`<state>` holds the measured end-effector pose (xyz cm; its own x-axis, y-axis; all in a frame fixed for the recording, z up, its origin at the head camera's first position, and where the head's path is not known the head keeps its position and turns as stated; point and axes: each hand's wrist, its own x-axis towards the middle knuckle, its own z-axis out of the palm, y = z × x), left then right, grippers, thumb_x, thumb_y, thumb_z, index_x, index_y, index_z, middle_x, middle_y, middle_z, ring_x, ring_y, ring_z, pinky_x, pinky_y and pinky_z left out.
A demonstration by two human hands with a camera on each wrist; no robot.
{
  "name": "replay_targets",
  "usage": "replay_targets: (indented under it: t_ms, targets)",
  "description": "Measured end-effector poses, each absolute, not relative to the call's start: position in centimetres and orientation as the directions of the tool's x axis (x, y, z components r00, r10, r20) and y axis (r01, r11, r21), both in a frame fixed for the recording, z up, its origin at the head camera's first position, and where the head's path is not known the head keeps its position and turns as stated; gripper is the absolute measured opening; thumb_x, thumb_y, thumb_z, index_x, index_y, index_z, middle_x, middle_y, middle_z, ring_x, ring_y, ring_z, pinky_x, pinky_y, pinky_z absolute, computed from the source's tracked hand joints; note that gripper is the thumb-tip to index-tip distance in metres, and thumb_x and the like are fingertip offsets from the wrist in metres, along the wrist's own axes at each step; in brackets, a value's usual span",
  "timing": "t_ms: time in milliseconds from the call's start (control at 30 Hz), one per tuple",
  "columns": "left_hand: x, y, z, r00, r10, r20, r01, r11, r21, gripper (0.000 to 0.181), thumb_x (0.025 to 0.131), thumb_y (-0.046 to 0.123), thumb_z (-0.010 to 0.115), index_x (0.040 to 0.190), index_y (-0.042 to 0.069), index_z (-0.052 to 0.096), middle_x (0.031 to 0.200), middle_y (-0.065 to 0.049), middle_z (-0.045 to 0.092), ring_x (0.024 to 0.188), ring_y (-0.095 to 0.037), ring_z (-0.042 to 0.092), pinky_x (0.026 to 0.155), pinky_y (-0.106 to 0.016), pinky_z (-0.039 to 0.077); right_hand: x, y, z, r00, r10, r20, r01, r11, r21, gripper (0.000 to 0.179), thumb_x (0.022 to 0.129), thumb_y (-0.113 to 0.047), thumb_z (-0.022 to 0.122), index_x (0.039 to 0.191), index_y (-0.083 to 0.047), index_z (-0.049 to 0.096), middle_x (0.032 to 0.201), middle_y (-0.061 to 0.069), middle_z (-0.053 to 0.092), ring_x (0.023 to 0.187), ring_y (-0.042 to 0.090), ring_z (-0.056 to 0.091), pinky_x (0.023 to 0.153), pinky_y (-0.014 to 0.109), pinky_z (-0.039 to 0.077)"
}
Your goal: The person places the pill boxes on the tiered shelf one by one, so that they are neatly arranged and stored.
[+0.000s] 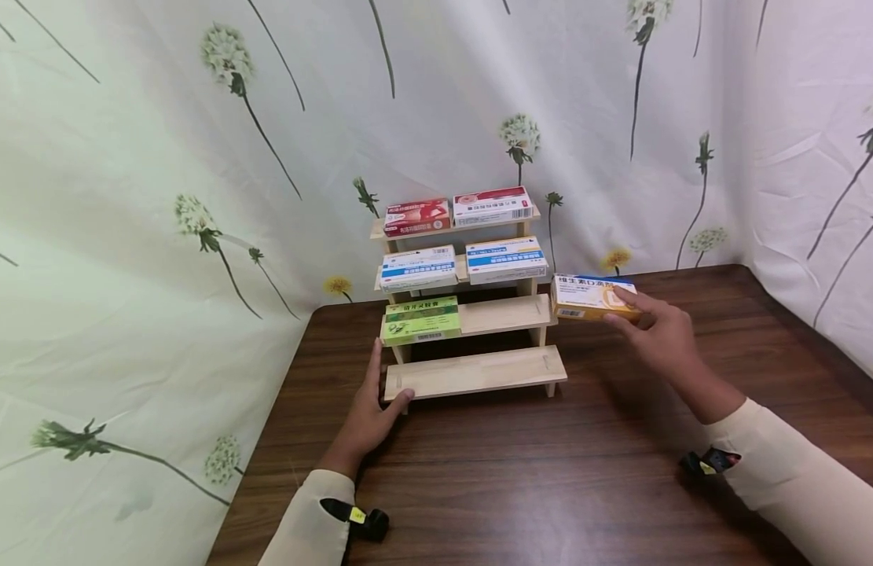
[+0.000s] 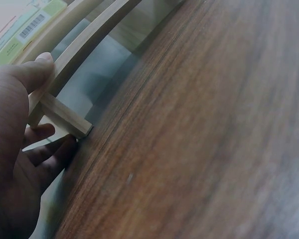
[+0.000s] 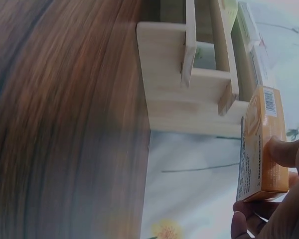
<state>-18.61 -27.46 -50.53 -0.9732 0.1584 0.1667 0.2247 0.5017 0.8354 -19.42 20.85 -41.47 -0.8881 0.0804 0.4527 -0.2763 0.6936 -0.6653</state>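
Note:
A stepped wooden display rack [image 1: 478, 373] stands on the table. My left hand [image 1: 368, 409] holds the left end of its lowest step; in the left wrist view, the thumb [image 2: 42, 64] lies over the step's edge and the other fingers are beside the leg. My right hand [image 1: 665, 334] pinches an orange and white medicine box [image 1: 585, 299] with a blue edge, held up just right of the rack's second step from the bottom. In the right wrist view, the thumb presses the orange side of the box [image 3: 269, 169]. A green medicine box [image 1: 422, 321] lies on that step's left half.
Two white and blue medicine boxes [image 1: 505, 259] lie on the step above. A red medicine box [image 1: 416, 217] and a white and red one [image 1: 493, 206] are on the top step. Behind the brown wooden table [image 1: 521, 472] hangs a dandelion-print cloth [image 1: 436, 102].

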Motion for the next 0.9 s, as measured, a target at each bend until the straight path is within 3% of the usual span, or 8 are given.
replay_targets:
  t_ms: [200,500,700,900]
  targets:
    - [-18.7,-27.5,-50.5,-0.971,0.165,0.171,0.232,0.494,0.838,0.106,0.106,0.041,0.074,0.173,0.048,-0.007,0.164,-0.017,0.049,0.111,-0.025,0.070,0.102,-0.049,0.055,-19.4,19.8,-41.6,-0.887,0.057,0.459,-0.307,0.669,-0.677,0.051,0.100,-0.018,0.083,0.148,-0.013,0.069,0.154,0.032,0.059,0.082,0.026,0.064,0.059,0.019,0.047]
    - [-18.5,-27.4,-50.3,-0.972,0.165,0.169,0.231,0.500,0.835,0.107,0.106,0.040,0.074,0.173,0.048,-0.008,0.164,-0.018,0.048,0.115,-0.027,0.069,0.106,-0.053,0.053,-20.0,18.4,-42.1,-0.869,0.014,0.495,-0.366,0.656,-0.660,0.051,0.098,-0.015,0.084,0.147,-0.012,0.071,0.155,0.031,0.058,0.079,0.027,0.065,0.063,0.018,0.048]
    - [-18.5,-27.4,-50.3,-0.969,0.170,0.178,0.240,0.499,0.833,0.107,0.106,0.040,0.074,0.173,0.048,-0.008,0.165,-0.018,0.048,0.126,-0.032,0.068,0.111,-0.058,0.050,-20.1,17.2,-42.0,-0.862,-0.003,0.506,-0.386,0.652,-0.653,0.051,0.097,-0.013,0.085,0.146,-0.011,0.071,0.153,0.030,0.060,0.077,0.025,0.065,0.064,0.017,0.048]
    - [-18.5,-27.3,-50.3,-0.966,0.179,0.186,0.251,0.493,0.833,0.106,0.107,0.038,0.074,0.174,0.047,-0.008,0.164,-0.019,0.048,0.119,-0.029,0.070,0.104,-0.052,0.055,-20.6,16.4,-41.8,-0.830,-0.024,0.557,-0.437,0.647,-0.625,0.051,0.094,-0.010,0.087,0.144,-0.010,0.073,0.150,0.029,0.063,0.082,0.027,0.067,0.066,0.015,0.047]
